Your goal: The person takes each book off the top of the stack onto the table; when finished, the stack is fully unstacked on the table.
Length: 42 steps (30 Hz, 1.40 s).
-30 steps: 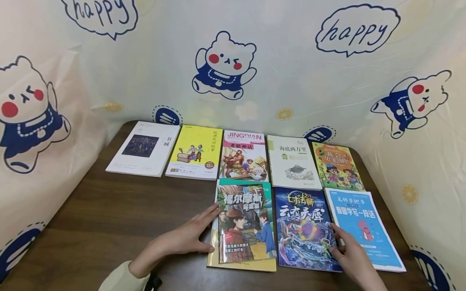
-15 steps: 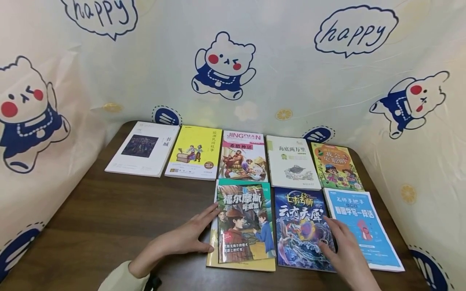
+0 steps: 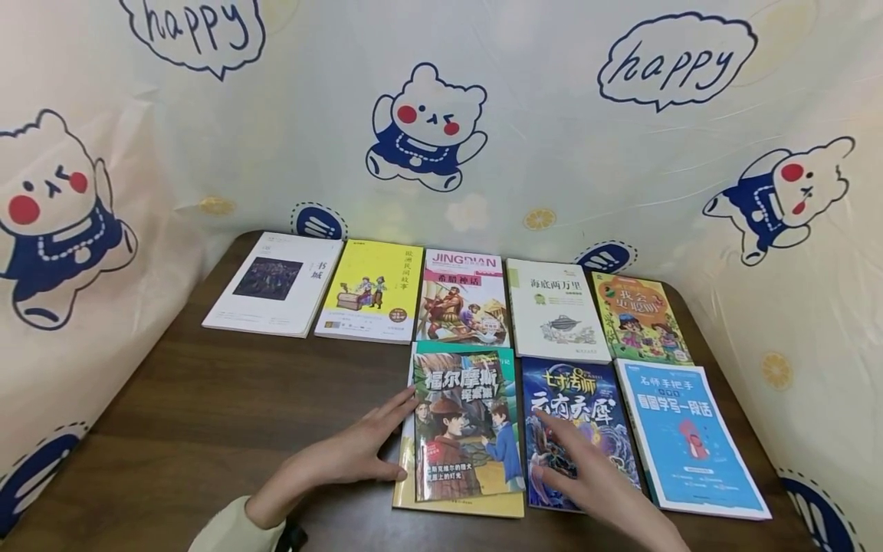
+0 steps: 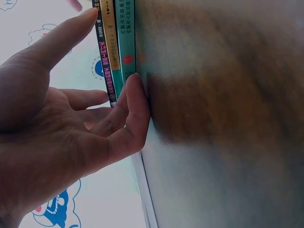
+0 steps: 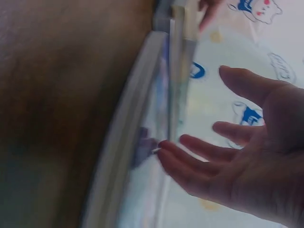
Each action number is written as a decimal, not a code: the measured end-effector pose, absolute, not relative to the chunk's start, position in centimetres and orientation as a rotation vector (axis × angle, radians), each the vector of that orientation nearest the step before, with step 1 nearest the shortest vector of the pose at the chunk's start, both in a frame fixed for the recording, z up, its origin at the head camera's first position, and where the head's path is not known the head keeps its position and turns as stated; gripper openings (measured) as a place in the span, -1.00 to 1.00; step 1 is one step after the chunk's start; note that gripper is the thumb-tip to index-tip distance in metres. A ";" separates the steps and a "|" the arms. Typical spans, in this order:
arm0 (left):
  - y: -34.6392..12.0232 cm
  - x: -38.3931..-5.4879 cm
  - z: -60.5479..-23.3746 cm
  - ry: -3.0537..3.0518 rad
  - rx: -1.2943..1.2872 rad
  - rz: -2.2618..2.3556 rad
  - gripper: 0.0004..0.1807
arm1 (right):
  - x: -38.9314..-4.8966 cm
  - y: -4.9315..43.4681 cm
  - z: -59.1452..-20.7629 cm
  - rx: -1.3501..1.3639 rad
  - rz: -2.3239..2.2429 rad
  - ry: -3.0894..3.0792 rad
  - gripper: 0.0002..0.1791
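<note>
In the head view, a paperback with detectives on its cover (image 3: 464,429) lies on a book with a green top and yellow bottom (image 3: 483,504). My left hand (image 3: 348,451) rests at the left edge of this stack, thumb and fingertips touching it. The left wrist view shows a dark spine (image 4: 105,61) beside a green spine (image 4: 126,42), with fingers loosely bent at their ends. My right hand (image 3: 593,471) hovers with spread fingers over a dark blue fantasy book (image 3: 576,406), partly hiding it. In the blurred right wrist view, the right hand (image 5: 232,175) holds nothing.
A back row holds a white book (image 3: 290,307), a yellow book (image 3: 375,268), a pink-topped book (image 3: 458,264), a cream book (image 3: 555,303) and an orange-green book (image 3: 638,310). A light blue book (image 3: 697,437) lies right of my right hand. A printed cloth (image 3: 524,153) hangs behind the brown table (image 3: 207,414).
My right hand has left the right edge of the dark blue book and moved left across its cover, towards the stack. My left hand and the books have stayed in place.
</note>
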<state>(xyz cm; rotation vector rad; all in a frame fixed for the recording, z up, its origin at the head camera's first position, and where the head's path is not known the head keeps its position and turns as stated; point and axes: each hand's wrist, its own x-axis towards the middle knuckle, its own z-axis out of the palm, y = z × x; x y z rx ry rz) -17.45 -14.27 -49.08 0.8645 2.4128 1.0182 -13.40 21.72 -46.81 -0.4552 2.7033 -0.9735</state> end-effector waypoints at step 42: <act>-13.7 -17.3 -49.0 2.455 0.712 1.119 0.00 | -16.2 20.3 -48.7 -0.825 -0.691 2.682 0.24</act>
